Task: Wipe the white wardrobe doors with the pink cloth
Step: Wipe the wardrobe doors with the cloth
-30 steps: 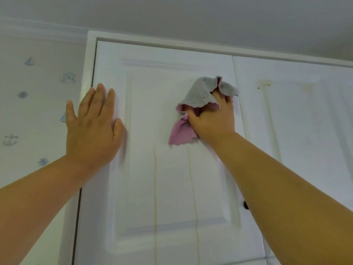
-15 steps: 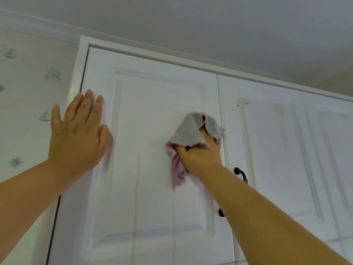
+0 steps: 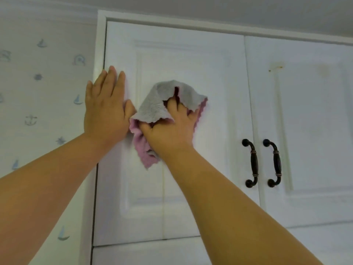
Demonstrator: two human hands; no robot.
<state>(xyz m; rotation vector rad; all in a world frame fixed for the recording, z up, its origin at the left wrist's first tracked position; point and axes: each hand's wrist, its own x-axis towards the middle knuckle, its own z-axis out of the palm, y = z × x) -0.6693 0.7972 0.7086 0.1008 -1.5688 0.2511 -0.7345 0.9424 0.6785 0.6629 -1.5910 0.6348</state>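
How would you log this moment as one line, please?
phase: wiping | right hand: grips pink cloth against left door | left hand: flat on left door | right door: stained

Crumpled pink-and-grey cloth [image 3: 150, 109] against left white wardrobe door [image 3: 191, 60]; right door [image 3: 309, 121] stained

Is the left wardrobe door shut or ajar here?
Shut, as far as visible: the left door sits flush with the right door, and the left hand presses flat on it.
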